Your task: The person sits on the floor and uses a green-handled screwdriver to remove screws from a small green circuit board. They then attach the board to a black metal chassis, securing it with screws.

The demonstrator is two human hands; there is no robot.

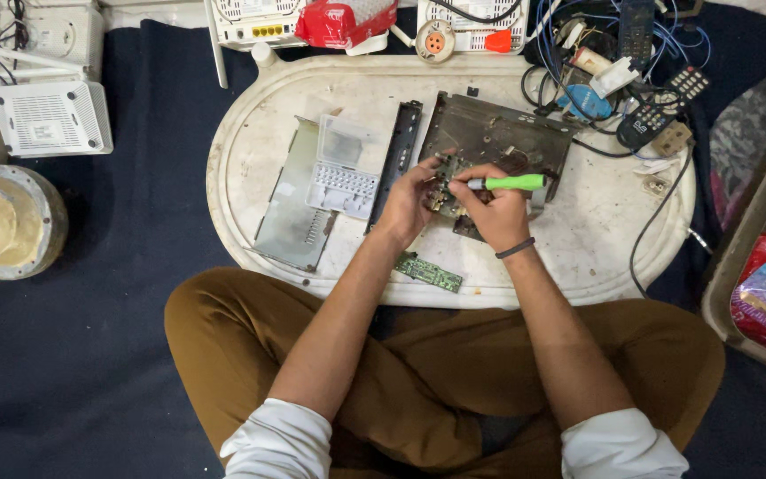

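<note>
1. While both hands meet over its middle, the white oval tray table lies beneath them and carries nearly everything within reach.
2. Just beyond the fingertips sits an opened metal chassis, dark and dusty, with its far edge toward the tangle of cables.
3. Left of the left hand lie a grey metal cover plate, a white plastic panel with slots resting on it, and a long black front strip set between the panel and the hands.
4. Near the left wrist, on the table's near edge, lies a small green circuit board, apart from both hands.
5. Far to the right of the right hand are two remote controls among blue and black cables; they do not block the hands.
6. The left hand is curled, its fingers gripping the edge of a circuit board held over the chassis.
7. The right hand is closed around a green-handled screwdriver, which lies roughly level and points left at that board; a dark band circles the wrist.
</note>
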